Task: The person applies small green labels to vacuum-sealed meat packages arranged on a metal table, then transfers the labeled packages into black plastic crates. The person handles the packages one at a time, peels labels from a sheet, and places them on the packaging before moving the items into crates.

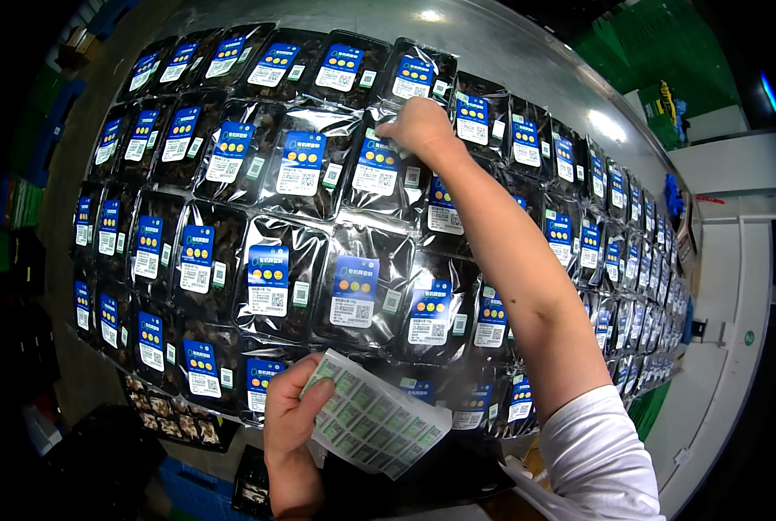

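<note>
My left hand [294,417] grips a sheet of small green-and-white stickers [379,421] by its left edge, thumb on top, above the near packages. My right arm stretches across the table. With fingers curled and pressed together, my right hand [421,130] touches the upper part of a film-wrapped black tray [375,178] in the second row from the far edge. That tray has a blue-and-white label with yellow round marks, and dark contents show through its film. Whatever may lie under the right fingertips is hidden.
Rows of similar wrapped trays [288,273] cover the metal table [527,52], running far to the right. A tray of pale-and-dark pieces [175,417] sits below the near left edge. Blue crates [198,491] stand lower left; green crates [635,52] are at the upper right.
</note>
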Demonstrator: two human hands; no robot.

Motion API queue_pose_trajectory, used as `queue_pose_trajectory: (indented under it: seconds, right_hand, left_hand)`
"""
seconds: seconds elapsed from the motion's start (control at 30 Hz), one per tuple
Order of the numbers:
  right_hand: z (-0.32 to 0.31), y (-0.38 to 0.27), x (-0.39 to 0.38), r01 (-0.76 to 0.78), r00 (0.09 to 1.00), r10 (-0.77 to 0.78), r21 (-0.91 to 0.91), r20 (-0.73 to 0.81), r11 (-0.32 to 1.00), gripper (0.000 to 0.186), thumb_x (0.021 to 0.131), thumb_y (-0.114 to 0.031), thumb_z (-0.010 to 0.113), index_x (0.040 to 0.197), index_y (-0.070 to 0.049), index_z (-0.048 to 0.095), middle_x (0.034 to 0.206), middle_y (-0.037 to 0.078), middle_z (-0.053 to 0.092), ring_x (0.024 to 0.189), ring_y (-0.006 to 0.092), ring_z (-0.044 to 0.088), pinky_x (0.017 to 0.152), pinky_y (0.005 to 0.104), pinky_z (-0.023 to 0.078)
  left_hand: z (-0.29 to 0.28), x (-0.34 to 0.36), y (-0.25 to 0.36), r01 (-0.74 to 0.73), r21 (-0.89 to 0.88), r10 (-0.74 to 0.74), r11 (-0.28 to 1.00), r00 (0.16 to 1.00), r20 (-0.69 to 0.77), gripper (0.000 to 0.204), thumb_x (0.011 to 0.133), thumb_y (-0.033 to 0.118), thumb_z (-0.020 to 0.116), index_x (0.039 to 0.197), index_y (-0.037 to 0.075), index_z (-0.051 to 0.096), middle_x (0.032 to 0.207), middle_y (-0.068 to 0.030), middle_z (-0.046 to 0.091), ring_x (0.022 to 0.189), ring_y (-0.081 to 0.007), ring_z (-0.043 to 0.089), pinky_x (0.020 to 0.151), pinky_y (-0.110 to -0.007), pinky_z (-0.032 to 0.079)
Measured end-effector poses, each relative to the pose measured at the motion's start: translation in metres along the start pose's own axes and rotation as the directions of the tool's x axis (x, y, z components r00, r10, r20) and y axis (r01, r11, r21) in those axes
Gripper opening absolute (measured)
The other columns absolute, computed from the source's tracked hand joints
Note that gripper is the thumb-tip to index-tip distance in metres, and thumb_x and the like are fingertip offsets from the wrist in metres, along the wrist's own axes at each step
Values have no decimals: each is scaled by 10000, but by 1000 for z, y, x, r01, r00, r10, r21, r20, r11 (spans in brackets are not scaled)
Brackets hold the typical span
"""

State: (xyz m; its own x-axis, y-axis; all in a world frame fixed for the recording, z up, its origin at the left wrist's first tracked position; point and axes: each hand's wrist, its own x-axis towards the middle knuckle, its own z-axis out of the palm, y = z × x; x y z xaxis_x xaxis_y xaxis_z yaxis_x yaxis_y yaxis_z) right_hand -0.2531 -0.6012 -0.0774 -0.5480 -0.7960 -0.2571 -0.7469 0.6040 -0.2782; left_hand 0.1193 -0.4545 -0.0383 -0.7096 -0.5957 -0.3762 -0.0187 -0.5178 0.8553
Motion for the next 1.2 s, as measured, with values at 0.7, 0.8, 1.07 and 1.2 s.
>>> queue_pose_trajectory:
  seconds: [0.7, 0.8, 1.07, 1.2]
  right_hand:
    - [10, 53, -120, -265, 957, 186, 932, 223, 248, 186, 878, -209, 647, 973, -51, 620, 708, -17, 556, 501, 47, 467, 393, 207, 361]
    - [24, 32, -156, -217, 976, 68, 925, 206, 312, 257, 836, -159, 676, 1054, -38, 616, 774, -6, 614, 596, 64, 517, 479, 213, 403]
    - [71, -4, -183, -54, 991, -74, 850, 108, 524, 285, 808, -100, 701, 1046, -3, 578, 764, -18, 609, 697, 49, 546, 651, 189, 421]
    - [73, -24, -180, -2, 996, -62, 717, 63, 697, 258, 774, -94, 704, 979, 21, 597, 746, 33, 644, 686, 101, 600, 650, 255, 471]
  left_hand:
    - [-19, -49, 14, -30, -107, 18, 994, 994, -107, 205, 914, 92, 537, 999, -72, 627, 957, -31, 626, 832, -67, 540, 749, -224, 418]
    - [-26, -60, 18, -30, -102, 20, 994, 995, -98, 209, 915, 93, 543, 1008, -75, 626, 963, -34, 628, 831, -68, 540, 750, -224, 418]
    - [-57, -90, 18, -59, -64, 44, 996, 975, -216, 222, 922, 135, 573, 1025, -54, 630, 881, -23, 652, 776, -58, 551, 722, -211, 429]
    - [-66, -102, 20, -108, -24, 99, 994, 963, -251, 218, 921, 135, 574, 1018, -53, 629, 888, -32, 659, 776, -61, 557, 723, -214, 433]
